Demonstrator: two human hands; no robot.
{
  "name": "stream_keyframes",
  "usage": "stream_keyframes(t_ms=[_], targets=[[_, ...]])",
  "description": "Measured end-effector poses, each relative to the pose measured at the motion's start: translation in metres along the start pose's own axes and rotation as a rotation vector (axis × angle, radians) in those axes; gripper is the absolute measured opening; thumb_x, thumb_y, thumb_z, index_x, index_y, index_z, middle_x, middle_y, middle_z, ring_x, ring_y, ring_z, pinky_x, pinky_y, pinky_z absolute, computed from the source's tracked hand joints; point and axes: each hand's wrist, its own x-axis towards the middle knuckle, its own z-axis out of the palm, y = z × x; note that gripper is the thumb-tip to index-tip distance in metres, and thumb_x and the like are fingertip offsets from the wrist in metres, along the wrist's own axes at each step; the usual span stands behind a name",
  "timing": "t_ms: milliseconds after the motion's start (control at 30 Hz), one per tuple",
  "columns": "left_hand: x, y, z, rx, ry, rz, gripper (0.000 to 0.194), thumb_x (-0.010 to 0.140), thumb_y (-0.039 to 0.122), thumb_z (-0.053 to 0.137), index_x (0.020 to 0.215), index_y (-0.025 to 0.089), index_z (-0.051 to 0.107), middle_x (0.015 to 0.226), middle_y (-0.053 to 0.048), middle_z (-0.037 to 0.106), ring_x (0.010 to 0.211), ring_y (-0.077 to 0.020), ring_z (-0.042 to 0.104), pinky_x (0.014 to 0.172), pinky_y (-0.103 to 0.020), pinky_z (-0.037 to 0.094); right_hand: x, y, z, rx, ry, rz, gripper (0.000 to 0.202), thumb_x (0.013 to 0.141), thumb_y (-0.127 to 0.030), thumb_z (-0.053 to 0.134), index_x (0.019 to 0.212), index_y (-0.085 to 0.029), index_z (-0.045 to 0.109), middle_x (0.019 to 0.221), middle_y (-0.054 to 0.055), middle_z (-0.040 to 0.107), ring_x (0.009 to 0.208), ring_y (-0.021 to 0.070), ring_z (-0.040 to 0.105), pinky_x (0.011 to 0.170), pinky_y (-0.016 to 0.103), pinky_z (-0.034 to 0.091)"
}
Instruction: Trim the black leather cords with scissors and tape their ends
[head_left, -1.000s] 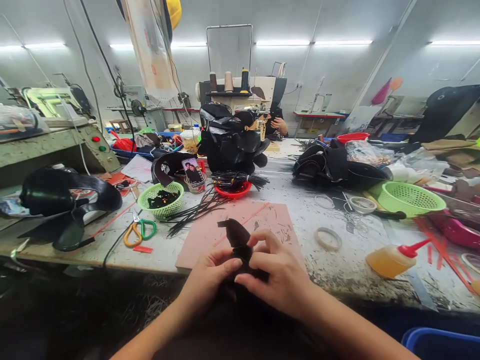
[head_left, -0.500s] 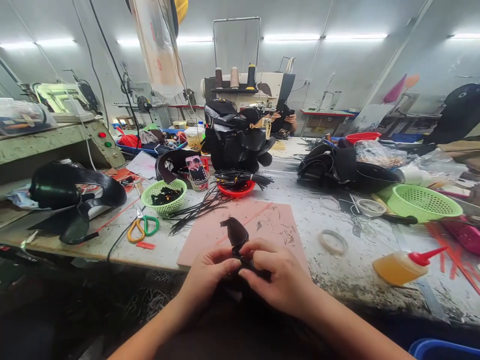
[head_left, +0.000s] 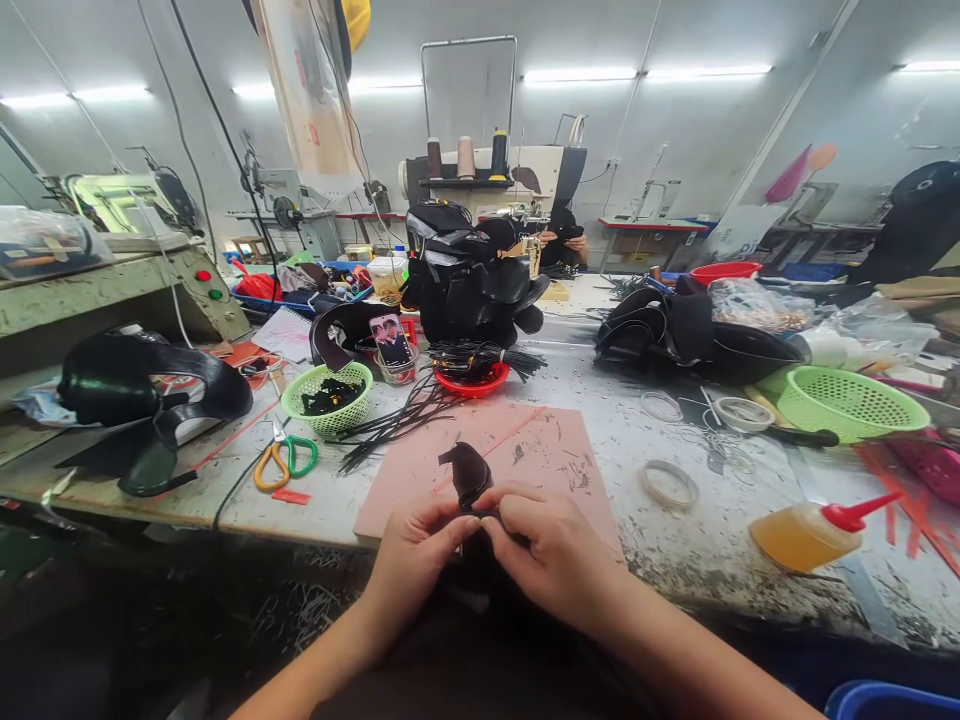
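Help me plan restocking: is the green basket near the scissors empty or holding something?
Holding something: black pieces show inside the green basket; how deep, I cannot tell.

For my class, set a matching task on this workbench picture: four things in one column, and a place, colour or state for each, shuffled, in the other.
Things
1. Scissors
2. Black piece
3. Squeeze bottle
4. Red bowl

Descriptions
A. Topped with a red nozzle
B. Heaped with black strips
C. One handle orange, the other green
D. Held between the left hand and the right hand

Right pairs: 1-C, 2-D, 3-A, 4-B
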Motion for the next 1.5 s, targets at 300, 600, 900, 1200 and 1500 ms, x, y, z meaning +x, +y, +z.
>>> stream_keyframes(t_ms=[300,600,900,1200,1500], targets=[[0.001,-0.006,0.002,-0.034,0.023,-0.036,0.015,0.068,0.029,0.062,0.077,0.020,0.071,0.068,-0.001,0.069,0.064,-0.0152,0.057,0.059,-0.022,0.045,0.000,0.002,0.000,-0.004,0.016,0.010,0.024,0.077,-0.012,0.043,0.055,-0.019,0.040,0.078,0.004,0.059,0.064,0.0111,0.054,0.057,0.022,0.043],[-0.001,-0.005,0.004,-0.053,0.071,-0.046,0.013,0.067,0.030,0.064,0.068,0.019,0.070,0.062,0.000,0.066,0.059,-0.0132,0.054,0.054,-0.021,0.044,0.001,0.002,0.002,-0.015,0.034,0.006,0.024,0.076,-0.011,0.043,0.054,-0.019,0.041,0.075,0.003,0.056,0.062,0.0106,0.052,0.055,0.022,0.042],[-0.004,-0.008,0.005,-0.233,0.083,-0.124,0.014,0.066,0.028,0.065,0.070,0.016,0.070,0.063,-0.002,0.067,0.060,-0.0144,0.057,0.058,-0.023,0.045,-0.001,0.003,-0.005,-0.153,0.084,0.022,0.015,0.073,-0.016,0.049,0.058,-0.018,0.047,0.076,0.003,0.050,0.061,0.0110,0.049,0.054,0.023,0.041],[-0.001,-0.008,0.005,-0.421,0.055,-0.152,0.008,0.066,0.023,0.066,0.068,0.016,0.069,0.061,0.000,0.067,0.057,-0.0123,0.057,0.059,-0.022,0.045,0.004,0.006,-0.014,-0.240,-0.064,0.070,0.015,0.080,-0.021,0.045,0.066,-0.018,0.051,0.076,0.003,0.055,0.065,0.0121,0.051,0.059,0.023,0.040],[-0.003,-0.005,0.005,-0.494,-0.001,-0.173,0.006,0.067,0.022,0.066,0.070,0.017,0.069,0.063,0.000,0.068,0.061,-0.0129,0.059,0.061,-0.022,0.045,0.006,0.007,-0.019,-0.277,-0.135,0.096,0.016,0.082,-0.022,0.045,0.066,-0.017,0.049,0.066,0.001,0.055,0.061,0.0114,0.049,0.055,0.022,0.034]])
